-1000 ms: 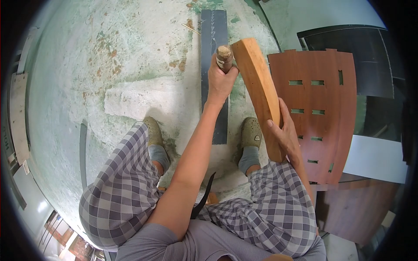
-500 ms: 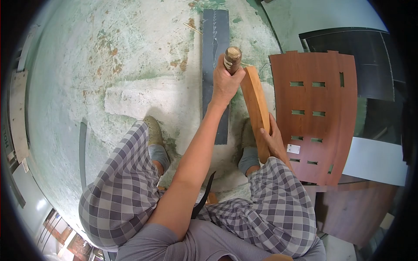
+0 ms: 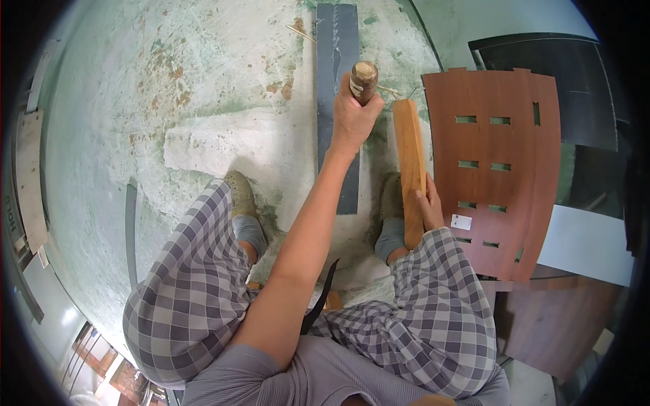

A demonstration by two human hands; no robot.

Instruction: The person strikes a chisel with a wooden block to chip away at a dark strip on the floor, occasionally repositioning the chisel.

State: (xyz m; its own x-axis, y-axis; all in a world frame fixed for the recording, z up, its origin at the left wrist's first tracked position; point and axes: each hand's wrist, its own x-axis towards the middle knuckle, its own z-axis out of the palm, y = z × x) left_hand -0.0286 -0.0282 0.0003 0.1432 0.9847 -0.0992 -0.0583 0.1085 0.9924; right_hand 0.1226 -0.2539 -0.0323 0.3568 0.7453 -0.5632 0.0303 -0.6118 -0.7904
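My left hand [image 3: 353, 122] is wrapped round the upright wooden handle [image 3: 364, 73] of a tool, with the handle's flat round end facing up. Whatever lies below the grip is hidden by the hand. Beneath it on the floor lies a long dark grey board [image 3: 337, 183], with a pale scratched line along its far part. Closed on the lower part of a squared wooden bar [image 3: 410, 149] is my right hand [image 3: 428, 203], beside my right knee. The bar's far end is to the right of the handle, apart from it.
A reddish-brown panel [image 3: 481, 142] with several rectangular slots stands at the right, with black panels [image 3: 552, 81] behind it. A thin grey strip [image 3: 131, 230] lies left of my left leg. The concrete floor [image 3: 217, 81] is worn and stained. My shoes flank the grey board.
The wooden bar has swung to the right, away from the handle, and now points more directly forward. My left hand keeps its grip. The view has shifted slightly.
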